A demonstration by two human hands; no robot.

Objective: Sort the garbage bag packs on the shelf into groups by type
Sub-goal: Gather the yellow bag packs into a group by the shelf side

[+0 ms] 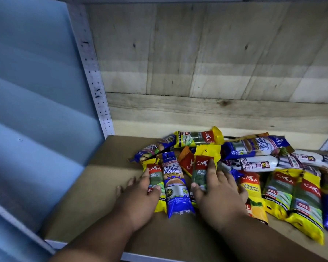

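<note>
Both forearms bare, reaching forward from bottom of frame, slightly converging. Left hand [140, 195] palm down, fingers spread flat, thumb angled inward. Right hand [216, 193] palm down, index finger extended forward, thumb curled in at left; remaining fingers splayed rightward. Hands near, not touching.

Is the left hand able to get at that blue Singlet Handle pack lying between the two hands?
Probably yes. The left hand rests on a yellow Casa pack right beside the blue Singlet Handle pack, which lies on top with nothing covering it. The right hand is on another pack.
</note>
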